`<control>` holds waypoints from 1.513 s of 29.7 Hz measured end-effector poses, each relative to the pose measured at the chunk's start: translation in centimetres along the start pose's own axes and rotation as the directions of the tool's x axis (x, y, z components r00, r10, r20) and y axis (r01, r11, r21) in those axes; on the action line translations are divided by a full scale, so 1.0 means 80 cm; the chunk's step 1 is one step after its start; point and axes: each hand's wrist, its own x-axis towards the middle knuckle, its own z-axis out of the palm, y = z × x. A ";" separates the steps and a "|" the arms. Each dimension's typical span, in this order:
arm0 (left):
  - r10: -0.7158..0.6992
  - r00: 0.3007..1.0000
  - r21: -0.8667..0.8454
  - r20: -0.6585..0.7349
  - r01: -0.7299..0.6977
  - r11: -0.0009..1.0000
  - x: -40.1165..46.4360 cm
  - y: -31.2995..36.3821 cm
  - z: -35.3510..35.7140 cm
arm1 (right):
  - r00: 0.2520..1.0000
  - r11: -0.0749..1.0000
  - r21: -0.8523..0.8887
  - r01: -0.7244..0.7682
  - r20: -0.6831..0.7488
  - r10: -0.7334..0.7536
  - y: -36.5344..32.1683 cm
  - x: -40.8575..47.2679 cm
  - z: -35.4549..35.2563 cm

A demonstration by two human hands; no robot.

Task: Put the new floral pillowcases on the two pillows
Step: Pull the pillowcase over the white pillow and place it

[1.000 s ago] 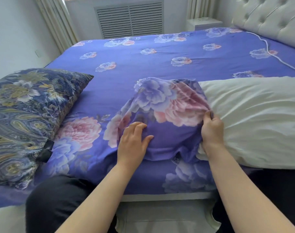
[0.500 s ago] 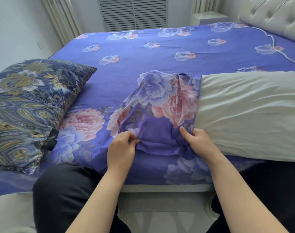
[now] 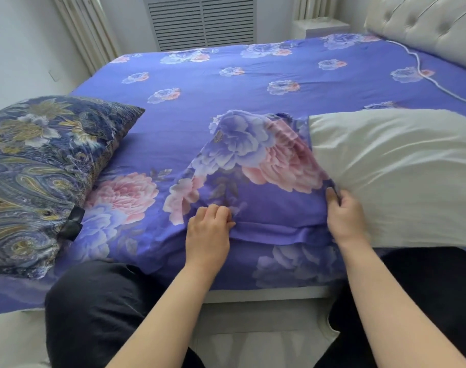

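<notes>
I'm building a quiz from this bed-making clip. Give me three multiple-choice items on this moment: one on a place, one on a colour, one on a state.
1. Where does the dark paisley pillow lie?
A. at the left edge of the bed
B. against the headboard
C. on the floor

2. What colour is the bare pillow?
A. pink
B. white
C. black

3. What is the left hand doing?
A. resting flat and open on the bedsheet
B. pinching the floral pillowcase
C. holding the dark pillow

Answers:
1 A: it lies at the left, far from the tufted headboard.
2 B: its uncovered fabric is plain white.
3 B: its fingers are curled on the pillowcase's near edge, while the right hand grips the pillowcase beside the bare pillow.
</notes>
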 end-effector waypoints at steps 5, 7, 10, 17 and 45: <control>0.223 0.974 0.136 0.029 -0.225 0.965 0.017 0.008 0.002 | 0.979 0.984 0.171 -0.041 0.205 0.005 -0.029 -0.019 0.020; 0.205 0.979 0.101 0.001 -0.204 0.974 0.033 0.000 0.005 | 0.924 0.952 0.290 -0.098 0.381 -0.021 -0.028 -0.006 0.013; 0.205 0.979 0.064 0.004 -0.205 0.977 0.049 -0.006 -0.004 | 0.974 0.883 0.465 -0.067 -0.160 0.158 -0.024 0.037 -0.038; 0.359 0.899 0.133 0.251 -0.399 0.907 0.035 0.022 -0.024 | 0.980 0.950 -0.299 0.094 0.194 -0.036 -0.100 0.107 0.017; -0.007 0.804 -0.521 0.595 0.393 0.758 0.312 -0.005 -0.096 | 0.856 0.895 -0.210 0.394 -0.271 -0.440 -0.087 0.125 0.011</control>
